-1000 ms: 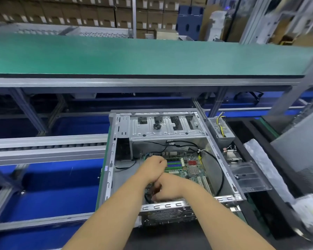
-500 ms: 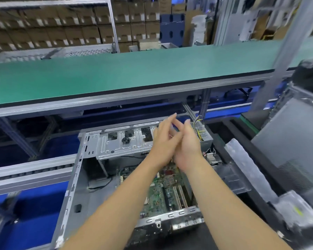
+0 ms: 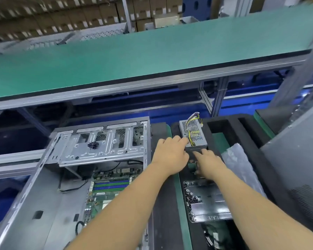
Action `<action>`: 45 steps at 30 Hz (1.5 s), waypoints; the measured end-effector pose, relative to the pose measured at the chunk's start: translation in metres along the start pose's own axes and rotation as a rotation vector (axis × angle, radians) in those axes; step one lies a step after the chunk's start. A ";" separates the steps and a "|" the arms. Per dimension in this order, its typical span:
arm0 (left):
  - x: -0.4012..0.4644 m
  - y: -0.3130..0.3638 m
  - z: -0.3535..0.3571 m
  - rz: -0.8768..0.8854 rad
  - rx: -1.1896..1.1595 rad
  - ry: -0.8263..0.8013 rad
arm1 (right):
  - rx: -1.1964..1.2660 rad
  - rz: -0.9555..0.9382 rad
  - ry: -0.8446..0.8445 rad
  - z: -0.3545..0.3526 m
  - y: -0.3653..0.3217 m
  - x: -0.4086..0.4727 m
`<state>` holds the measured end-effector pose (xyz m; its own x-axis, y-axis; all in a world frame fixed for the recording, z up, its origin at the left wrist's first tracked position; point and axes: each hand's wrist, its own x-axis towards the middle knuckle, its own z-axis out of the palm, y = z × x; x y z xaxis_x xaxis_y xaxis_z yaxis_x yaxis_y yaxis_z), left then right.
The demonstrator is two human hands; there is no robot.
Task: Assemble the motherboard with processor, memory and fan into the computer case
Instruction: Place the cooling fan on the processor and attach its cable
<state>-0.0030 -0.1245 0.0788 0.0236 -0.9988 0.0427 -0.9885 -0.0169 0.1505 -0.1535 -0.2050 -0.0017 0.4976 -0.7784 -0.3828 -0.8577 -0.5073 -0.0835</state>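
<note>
case: computer case (image 3: 43,195) lies on its side, open face up, at the left of the counter (image 3: 163,204) so the board can be reached from above
motherboard: motherboard (image 3: 110,192) sits flat on the case floor, toward its near right side; blue and green memory sticks (image 3: 112,184) seated in their slots
drive cage: perforated metal cage (image 3: 101,143) spans the far end of the case, above the board
tray: black foam tray (image 3: 224,127) at the right of the counter, cut-outs keep each part apart and steady
power supply: small metal box (image 3: 192,134) with yellow wires up, standing in the far-left cut-out of the tray
left hand: left hand (image 3: 170,156) reaches across the case's right edge, fingers loosely spread, tips touching the box's near-left corner; nothing clamped
right hand: right hand (image 3: 209,164) just beside it, fingers extended onto a dark part below the box; grip on it cannot tell
step: likely fetching the next part from the tray
bag: clear plastic bag (image 3: 242,165) at the tray's right side
</note>
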 end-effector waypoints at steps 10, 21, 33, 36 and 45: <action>0.007 0.008 0.018 -0.125 -0.183 -0.188 | -0.149 -0.082 -0.254 0.003 0.014 0.022; 0.005 0.019 0.012 -0.093 -0.136 -0.201 | -0.111 -0.190 -0.091 -0.030 0.011 0.014; -0.012 0.003 -0.031 -0.053 -0.518 -0.080 | -0.284 -0.145 0.172 -0.127 -0.055 -0.052; -0.028 -0.015 -0.054 0.000 -0.728 0.011 | -0.320 -0.119 0.231 -0.150 -0.087 -0.080; -0.106 -0.118 -0.108 0.188 -0.845 0.059 | -0.365 -0.154 0.292 -0.166 -0.205 -0.129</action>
<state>0.1272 -0.0121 0.1628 -0.0981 -0.9773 0.1876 -0.5351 0.2107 0.8181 -0.0199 -0.0621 0.2175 0.6751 -0.7291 -0.1128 -0.6963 -0.6802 0.2293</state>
